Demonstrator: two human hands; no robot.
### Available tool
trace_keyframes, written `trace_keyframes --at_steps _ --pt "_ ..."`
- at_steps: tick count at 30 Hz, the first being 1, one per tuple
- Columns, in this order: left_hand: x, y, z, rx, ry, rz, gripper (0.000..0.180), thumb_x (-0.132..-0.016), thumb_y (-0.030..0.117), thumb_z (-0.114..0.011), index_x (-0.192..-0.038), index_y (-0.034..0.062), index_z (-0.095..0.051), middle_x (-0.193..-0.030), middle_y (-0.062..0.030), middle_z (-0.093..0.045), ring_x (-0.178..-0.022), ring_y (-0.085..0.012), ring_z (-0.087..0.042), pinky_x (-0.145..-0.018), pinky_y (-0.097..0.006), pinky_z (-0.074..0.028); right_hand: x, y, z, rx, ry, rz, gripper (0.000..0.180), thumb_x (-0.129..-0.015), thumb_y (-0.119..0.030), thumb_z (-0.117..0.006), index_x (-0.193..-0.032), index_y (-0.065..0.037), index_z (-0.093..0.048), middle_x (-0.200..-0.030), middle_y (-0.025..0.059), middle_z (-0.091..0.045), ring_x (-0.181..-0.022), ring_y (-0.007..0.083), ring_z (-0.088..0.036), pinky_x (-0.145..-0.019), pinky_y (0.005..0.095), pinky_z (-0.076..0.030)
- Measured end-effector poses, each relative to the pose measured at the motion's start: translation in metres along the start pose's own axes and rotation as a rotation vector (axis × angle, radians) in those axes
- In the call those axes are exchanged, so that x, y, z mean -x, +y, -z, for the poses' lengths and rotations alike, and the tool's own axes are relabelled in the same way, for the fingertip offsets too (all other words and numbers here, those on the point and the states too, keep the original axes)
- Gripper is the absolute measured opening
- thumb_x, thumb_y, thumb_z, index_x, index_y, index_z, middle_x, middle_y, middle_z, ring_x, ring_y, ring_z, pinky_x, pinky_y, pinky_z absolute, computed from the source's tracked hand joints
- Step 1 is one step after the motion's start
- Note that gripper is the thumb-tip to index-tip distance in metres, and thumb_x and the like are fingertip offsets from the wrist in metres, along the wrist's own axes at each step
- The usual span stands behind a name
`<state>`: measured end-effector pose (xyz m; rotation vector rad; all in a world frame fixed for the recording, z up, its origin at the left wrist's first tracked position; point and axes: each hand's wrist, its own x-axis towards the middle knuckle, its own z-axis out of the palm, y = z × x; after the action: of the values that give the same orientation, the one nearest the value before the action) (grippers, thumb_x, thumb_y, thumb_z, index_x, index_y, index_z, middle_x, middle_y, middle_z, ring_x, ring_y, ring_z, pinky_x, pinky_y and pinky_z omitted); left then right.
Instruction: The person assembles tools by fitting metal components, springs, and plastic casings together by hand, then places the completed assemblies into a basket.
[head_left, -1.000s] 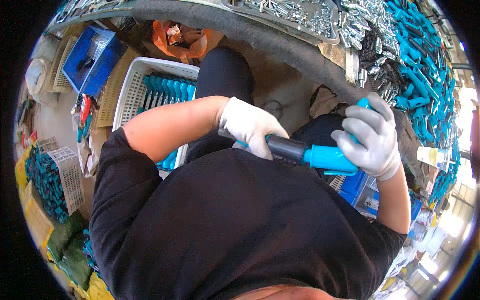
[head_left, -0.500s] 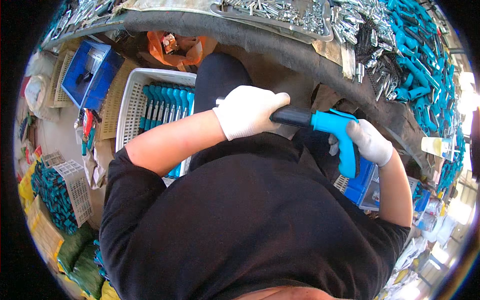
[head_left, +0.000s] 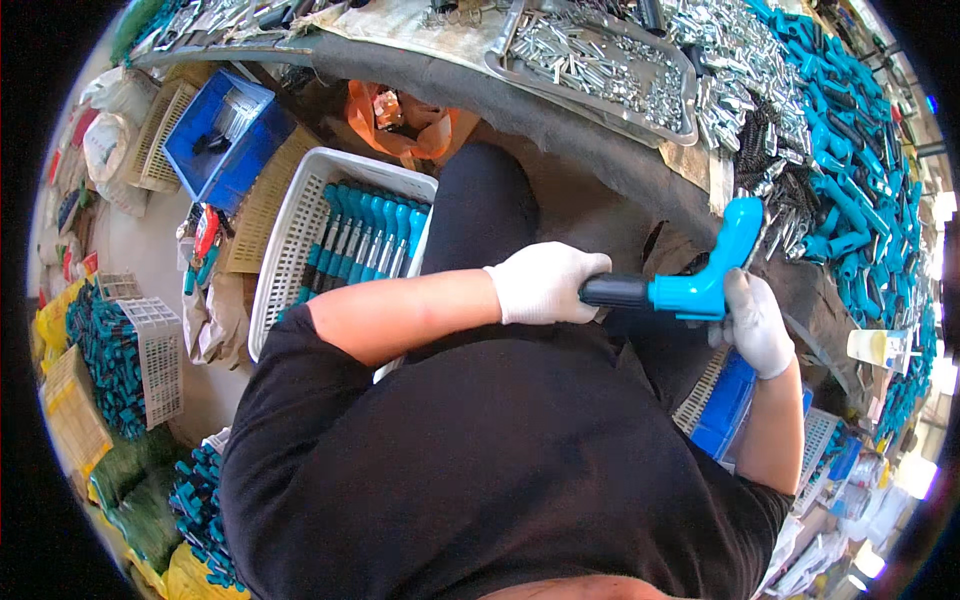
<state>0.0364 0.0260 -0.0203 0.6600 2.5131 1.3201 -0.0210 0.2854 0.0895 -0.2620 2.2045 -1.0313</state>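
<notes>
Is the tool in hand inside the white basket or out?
Out: the left hand holds the blue tool, right of the white basket.

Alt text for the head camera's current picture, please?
A person's gloved left hand grips the black part of a tool; the gloved right hand touches its blue handle. A white basket of teal tools stands at left, a tray of metal parts ahead.

Bright light from the right rim, burning to white glare
Deep shadow under the grey cloth-edged workbench, its edge bowed by fisheye distortion; corners black.
</notes>
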Motion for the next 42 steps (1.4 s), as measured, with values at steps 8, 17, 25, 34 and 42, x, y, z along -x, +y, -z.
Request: trace_keyframes --at_steps 8,17,25,34,42 --pt "-0.013 0.009 0.015 0.086 0.115 -0.116 0.031 -0.072 0.024 -0.070 -0.095 0.0067 -0.058 -0.075 -0.0180 -0.062 -0.074 -0.0363 -0.064 -0.066 -0.042 -0.050 -0.020 0.034 -0.018 -0.431 0.721 0.587 0.041 -0.100 -0.027 -0.041 -0.121 0.007 -0.054 -0.118 0.0196 -0.060 -0.108 0.0274 -0.060 -0.096 0.0376 -0.045" --pt "-0.017 0.019 -0.003 -0.013 -0.079 -0.113 0.035 -0.071 0.024 -0.071 -0.099 0.0079 -0.058 -0.078 -0.0190 -0.063 -0.077 -0.0369 -0.064 -0.069 -0.044 -0.050 -0.019 0.004 0.028 -0.068 0.484 0.422 0.037 -0.092 -0.024 -0.051 -0.112 0.005 -0.063 -0.111 0.0155 -0.066 -0.108 0.0199 -0.060 -0.101 0.0325 -0.039" --pt "-0.016 0.020 -0.013 0.002 -0.190 -0.092 0.029 -0.071 0.022 -0.071 -0.094 0.0073 -0.059 -0.081 -0.0182 -0.064 -0.077 -0.0371 -0.064 -0.068 -0.043 -0.050 0.000 -0.027 0.022 -0.177 0.204 0.477 0.039 -0.093 -0.023 -0.046 -0.115 0.006 -0.060 -0.117 0.0204 -0.063 -0.116 0.0275 -0.057 -0.105 0.0403 -0.036" --pt "-0.021 0.011 -0.026 -0.004 -0.245 -0.071 0.032 -0.070 0.021 -0.072 -0.094 0.0048 -0.059 -0.078 -0.0202 -0.063 -0.077 -0.0384 -0.064 -0.068 -0.043 -0.050 0.001 -0.026 0.006 -0.256 0.152 0.646 0.036 -0.094 -0.017 -0.042 -0.109 0.008 -0.063 -0.108 0.0194 -0.067 -0.106 0.0290 -0.062 -0.101 0.0386 -0.041" --pt "-0.030 0.001 -0.017 -0.053 -0.055 -0.105 0.023 -0.073 0.017 -0.068 -0.089 0.0040 -0.058 -0.072 -0.0208 -0.060 -0.072 -0.0371 -0.063 -0.066 -0.041 -0.049 0.013 -0.013 -0.010 0.082 0.255 1.126 0.040 -0.094 -0.024 -0.047 -0.121 0.003 -0.057 -0.123 0.0177 -0.061 -0.117 0.0318 -0.056 -0.107 0.0397 -0.033"
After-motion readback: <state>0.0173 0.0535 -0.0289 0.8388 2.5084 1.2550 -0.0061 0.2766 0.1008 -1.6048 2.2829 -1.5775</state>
